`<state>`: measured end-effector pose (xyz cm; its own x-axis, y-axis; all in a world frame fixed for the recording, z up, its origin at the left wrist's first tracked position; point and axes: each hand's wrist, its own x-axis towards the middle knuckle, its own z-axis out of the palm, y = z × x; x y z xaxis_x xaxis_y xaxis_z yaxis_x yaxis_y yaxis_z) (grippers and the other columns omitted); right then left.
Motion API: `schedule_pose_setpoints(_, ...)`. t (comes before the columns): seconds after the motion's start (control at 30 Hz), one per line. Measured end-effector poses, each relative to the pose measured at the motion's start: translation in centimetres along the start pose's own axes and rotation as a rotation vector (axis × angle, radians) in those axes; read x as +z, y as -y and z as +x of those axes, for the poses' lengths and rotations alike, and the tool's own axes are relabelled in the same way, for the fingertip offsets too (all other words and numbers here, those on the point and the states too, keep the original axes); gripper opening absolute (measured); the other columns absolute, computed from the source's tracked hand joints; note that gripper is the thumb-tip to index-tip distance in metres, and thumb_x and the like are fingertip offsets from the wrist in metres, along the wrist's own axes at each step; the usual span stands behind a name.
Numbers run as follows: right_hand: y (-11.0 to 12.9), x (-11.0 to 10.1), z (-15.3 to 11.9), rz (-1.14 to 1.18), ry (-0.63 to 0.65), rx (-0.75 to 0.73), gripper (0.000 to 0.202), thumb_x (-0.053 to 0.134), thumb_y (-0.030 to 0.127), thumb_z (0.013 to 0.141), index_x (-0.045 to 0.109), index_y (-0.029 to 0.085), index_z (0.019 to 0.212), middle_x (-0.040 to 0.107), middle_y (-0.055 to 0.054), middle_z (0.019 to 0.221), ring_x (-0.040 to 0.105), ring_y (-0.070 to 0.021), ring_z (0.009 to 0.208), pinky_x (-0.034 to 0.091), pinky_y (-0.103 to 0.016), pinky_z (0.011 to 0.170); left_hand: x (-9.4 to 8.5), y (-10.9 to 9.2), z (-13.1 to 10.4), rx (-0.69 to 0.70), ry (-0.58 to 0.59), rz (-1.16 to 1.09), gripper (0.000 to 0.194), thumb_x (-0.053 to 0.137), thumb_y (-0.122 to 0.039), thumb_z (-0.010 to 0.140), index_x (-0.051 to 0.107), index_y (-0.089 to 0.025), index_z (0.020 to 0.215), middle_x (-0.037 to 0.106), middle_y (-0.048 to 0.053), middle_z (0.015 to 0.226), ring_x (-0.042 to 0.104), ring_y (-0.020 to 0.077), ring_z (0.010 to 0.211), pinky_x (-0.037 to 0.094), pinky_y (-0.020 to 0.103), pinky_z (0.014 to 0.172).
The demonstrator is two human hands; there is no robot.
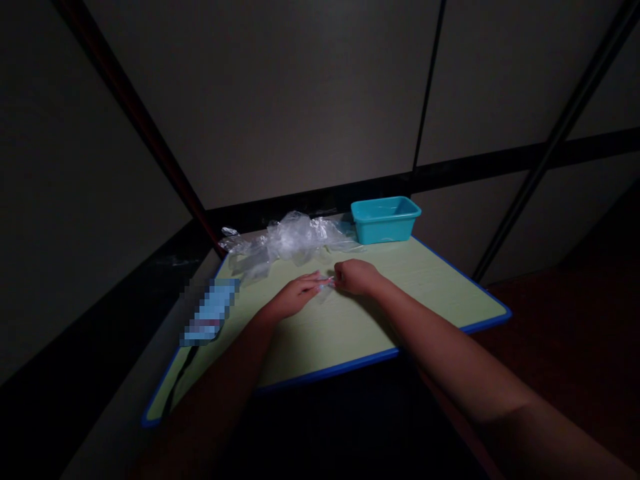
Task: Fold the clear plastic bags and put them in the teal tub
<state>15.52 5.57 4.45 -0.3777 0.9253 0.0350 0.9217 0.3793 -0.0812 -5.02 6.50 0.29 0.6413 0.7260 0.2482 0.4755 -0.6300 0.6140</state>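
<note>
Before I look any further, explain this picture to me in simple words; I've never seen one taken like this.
There is no machine here. A camera worn on a person's head looks forward and down, so the bare arms belong to the wearer. The table has a blue edge. Along its far side lies crumpled see-through plastic, with a turquoise tub to its right. Near the left edge, something flat has been blurred out. In the middle, the left hand and right hand meet at a small see-through piece. The fingers seem to hold it, but it is too small to identify.
</note>
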Motion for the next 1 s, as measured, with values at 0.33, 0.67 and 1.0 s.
schedule_pose_setpoints(0.33, 0.6, 0.6, 0.3, -0.021, -0.003, -0.04, 0.031, 0.044, 0.032, 0.086, 0.066, 0.017, 0.101, 0.067, -0.016, 0.101, 0.063, -0.0257, 0.09, 0.043, -0.03, 0.07, 0.0, 0.2, 0.0, -0.015, -0.01, 0.02, 0.039, 0.044, -0.044, 0.089, 0.063, -0.024, 0.117, 0.053, 0.004, 0.133, 0.04, 0.0215, 0.131, 0.025, 0.044, 0.112)
schedule_pose_setpoints(0.67, -0.4, 0.8, 1.0, 0.083, 0.019, -0.076, 0.03, 0.058, 0.04, 0.079, 0.065, 0.016, 0.096, 0.069, -0.011, 0.095, 0.062, -0.0204, 0.083, 0.037, -0.025, 0.062, 0.1, 0.1, 0.1, -0.012, -0.029, -0.007, 0.039, 0.043, -0.041, 0.089, 0.063, -0.022, 0.116, 0.056, 0.004, 0.13, 0.043, 0.0219, 0.128, 0.028, 0.043, 0.11)
schedule_pose_setpoints(1.0, -0.5, 1.5, 1.9, 0.148, -0.031, 0.031, 0.027, 0.05, 0.034, 0.085, 0.068, 0.016, 0.091, 0.07, -0.011, 0.095, 0.062, -0.0192, 0.083, 0.037, -0.025, 0.063, 0.3, 0.6, 0.0, -0.104, -0.269, -0.033, 0.05, 0.052, -0.037, 0.084, 0.048, -0.019, 0.131, 0.051, 0.01, 0.134, 0.053, 0.0226, 0.116, 0.041, 0.038, 0.101)
